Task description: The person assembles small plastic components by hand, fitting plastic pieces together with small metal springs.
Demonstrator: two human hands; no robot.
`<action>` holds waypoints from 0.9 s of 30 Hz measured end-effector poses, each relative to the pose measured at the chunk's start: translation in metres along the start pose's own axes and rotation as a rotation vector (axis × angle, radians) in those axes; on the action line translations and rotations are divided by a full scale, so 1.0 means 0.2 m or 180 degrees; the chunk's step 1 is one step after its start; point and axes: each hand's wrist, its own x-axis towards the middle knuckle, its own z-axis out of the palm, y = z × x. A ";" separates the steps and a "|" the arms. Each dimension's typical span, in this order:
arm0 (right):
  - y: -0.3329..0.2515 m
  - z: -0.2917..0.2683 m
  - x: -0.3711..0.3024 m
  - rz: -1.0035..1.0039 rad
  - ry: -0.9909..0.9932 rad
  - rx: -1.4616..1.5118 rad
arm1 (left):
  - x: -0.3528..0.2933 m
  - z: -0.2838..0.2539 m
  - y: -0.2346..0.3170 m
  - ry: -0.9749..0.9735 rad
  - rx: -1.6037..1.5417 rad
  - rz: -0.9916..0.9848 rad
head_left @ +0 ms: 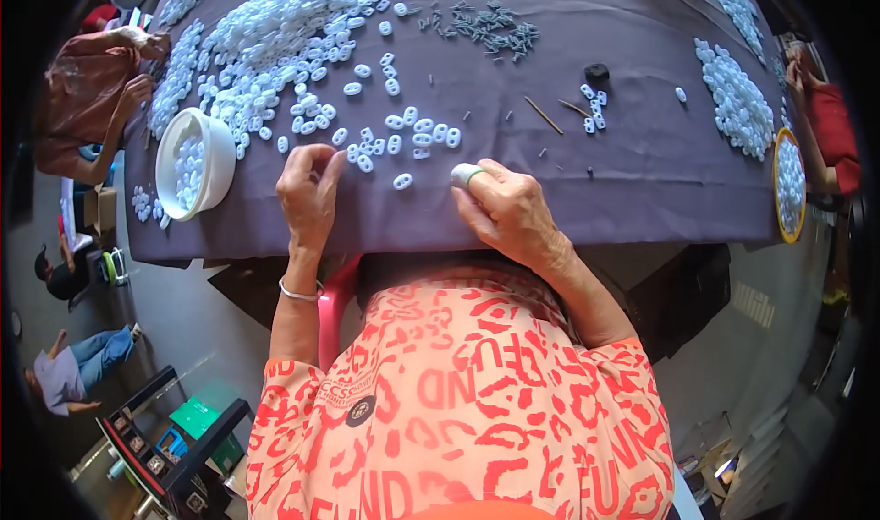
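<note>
My left hand (308, 195) is above the near edge of the cloth, its fingers curled and thumb against them in a pinch. What it holds, if anything, is hidden. Just beyond its fingertips lies a loose group of small white oval plastic pieces with two holes (394, 144). To the right, my right hand (507, 204) is closed, thumb and forefinger drawn together; I cannot make out anything between them. A white wrap with a green band (467, 175) covers the forefinger. A single white oval piece (402, 182) lies between the hands.
A large heap of white pieces (275, 39) spreads at the far left, near a white tub (225, 172). Small grey pins (490, 30) lie far centre. A thin stick (544, 115) and dark lump (597, 71) sit right. Co-workers' arms (119, 121) reach in at both sides; an orange-rimmed basket (788, 186) stands right.
</note>
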 end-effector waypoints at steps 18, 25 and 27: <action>-0.03 -0.06 0.01 0.2825 -0.0651 0.4738 | -0.09 0.10 0.38 -0.0311 -0.1221 0.1993; -0.03 -0.09 0.02 0.2868 -0.0772 0.4911 | 0.01 0.05 0.40 -0.0853 -0.1488 0.1917; -0.02 -0.11 0.03 0.2603 -0.0072 0.4187 | 0.05 0.06 0.40 -0.0710 -0.1327 0.1592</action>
